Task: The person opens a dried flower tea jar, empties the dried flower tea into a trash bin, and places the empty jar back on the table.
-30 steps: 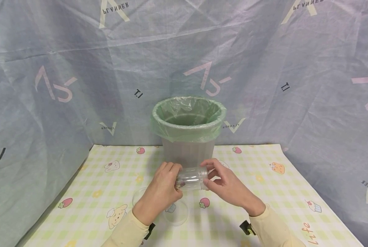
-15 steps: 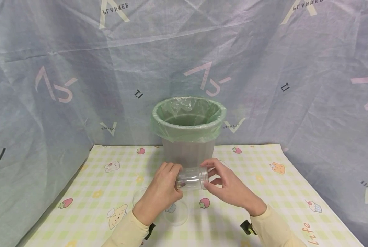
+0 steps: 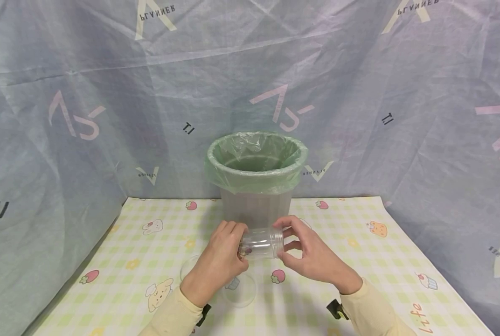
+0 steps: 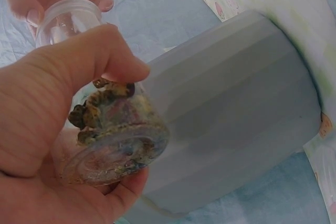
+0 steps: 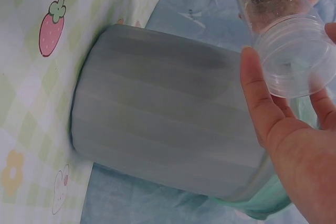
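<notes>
A clear plastic jar (image 3: 260, 243) lies sideways between both hands in front of the bin. My left hand (image 3: 220, 256) grips its base end. Brown and yellow dried-looking pieces (image 4: 97, 103) show through the wall near the base in the left wrist view, with fine crumbs around them. My right hand (image 3: 306, 249) curls thumb and fingers round the threaded neck (image 5: 296, 51) at the other end. In the head view the left hand covers much of the base.
A grey bin (image 3: 256, 207) with a green bag (image 3: 254, 182) folded over its rim stands behind the hands. Two clear round pieces, one a ring-like disc (image 3: 250, 303), lie by the left wrist on the checked tablecloth (image 3: 342, 224). Blue-grey fabric (image 3: 170, 93) hangs behind and at both sides.
My right thumb and fingers have shifted slightly to the right along the jar's neck, toward its rim. The left hand and the jar stay nearly in place.
</notes>
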Demonstrator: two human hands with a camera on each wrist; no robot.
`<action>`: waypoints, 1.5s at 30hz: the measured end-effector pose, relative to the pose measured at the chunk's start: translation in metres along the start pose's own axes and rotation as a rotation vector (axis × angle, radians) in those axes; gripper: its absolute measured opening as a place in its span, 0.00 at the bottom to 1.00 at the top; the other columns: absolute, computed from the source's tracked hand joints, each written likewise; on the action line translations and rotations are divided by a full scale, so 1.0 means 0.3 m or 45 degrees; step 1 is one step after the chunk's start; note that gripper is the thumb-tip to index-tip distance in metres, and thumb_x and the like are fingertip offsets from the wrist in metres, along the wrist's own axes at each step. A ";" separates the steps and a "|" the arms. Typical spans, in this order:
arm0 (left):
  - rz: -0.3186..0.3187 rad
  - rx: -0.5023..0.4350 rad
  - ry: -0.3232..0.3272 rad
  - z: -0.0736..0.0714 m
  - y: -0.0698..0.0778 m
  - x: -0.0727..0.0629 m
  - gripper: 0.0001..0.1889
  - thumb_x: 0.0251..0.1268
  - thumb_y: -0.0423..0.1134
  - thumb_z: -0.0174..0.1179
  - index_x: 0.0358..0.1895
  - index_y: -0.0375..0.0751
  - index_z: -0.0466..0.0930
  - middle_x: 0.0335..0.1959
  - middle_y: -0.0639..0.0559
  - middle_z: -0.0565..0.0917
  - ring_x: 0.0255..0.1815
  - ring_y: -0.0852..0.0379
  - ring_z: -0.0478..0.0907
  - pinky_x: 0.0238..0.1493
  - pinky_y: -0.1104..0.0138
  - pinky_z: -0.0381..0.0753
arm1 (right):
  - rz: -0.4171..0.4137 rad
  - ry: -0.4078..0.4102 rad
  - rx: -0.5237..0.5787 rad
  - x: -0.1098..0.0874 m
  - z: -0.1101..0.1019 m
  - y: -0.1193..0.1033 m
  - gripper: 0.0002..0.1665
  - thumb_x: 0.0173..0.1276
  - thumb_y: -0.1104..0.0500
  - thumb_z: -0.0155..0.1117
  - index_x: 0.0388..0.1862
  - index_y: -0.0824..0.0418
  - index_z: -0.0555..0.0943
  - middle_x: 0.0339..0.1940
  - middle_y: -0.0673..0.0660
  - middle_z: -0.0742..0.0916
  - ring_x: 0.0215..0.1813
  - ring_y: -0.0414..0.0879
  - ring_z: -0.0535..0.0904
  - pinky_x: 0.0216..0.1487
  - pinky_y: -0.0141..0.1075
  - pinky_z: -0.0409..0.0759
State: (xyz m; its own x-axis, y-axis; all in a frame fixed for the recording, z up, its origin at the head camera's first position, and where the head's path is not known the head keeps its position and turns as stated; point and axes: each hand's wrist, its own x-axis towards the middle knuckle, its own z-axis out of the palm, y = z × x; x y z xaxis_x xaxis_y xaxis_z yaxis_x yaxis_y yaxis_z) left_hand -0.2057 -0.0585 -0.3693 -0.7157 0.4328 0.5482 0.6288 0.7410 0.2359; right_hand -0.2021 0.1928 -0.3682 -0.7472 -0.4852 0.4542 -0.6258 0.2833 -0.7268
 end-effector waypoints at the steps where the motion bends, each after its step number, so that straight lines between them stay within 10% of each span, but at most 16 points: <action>1: 0.001 0.001 0.003 0.000 0.000 0.000 0.29 0.32 0.23 0.70 0.48 0.37 0.81 0.40 0.51 0.80 0.43 0.51 0.72 0.50 0.59 0.77 | -0.008 0.001 0.000 0.000 0.000 0.001 0.32 0.66 0.70 0.68 0.66 0.55 0.70 0.61 0.50 0.77 0.55 0.48 0.81 0.52 0.40 0.86; 45: -0.050 -0.054 -0.015 -0.008 -0.010 0.006 0.28 0.37 0.23 0.71 0.51 0.36 0.81 0.43 0.48 0.81 0.44 0.51 0.73 0.49 0.59 0.78 | -0.131 0.025 -0.096 0.009 -0.042 0.005 0.38 0.54 0.78 0.68 0.64 0.62 0.70 0.61 0.55 0.75 0.61 0.49 0.76 0.51 0.41 0.87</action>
State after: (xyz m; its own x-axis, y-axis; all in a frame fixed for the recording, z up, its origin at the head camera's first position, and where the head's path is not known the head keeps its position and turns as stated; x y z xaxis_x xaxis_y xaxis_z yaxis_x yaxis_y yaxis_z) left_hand -0.2081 -0.0611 -0.3671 -0.7431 0.4100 0.5288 0.6124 0.7351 0.2907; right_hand -0.2080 0.2023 -0.3617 -0.6819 -0.4985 0.5352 -0.7139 0.2946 -0.6352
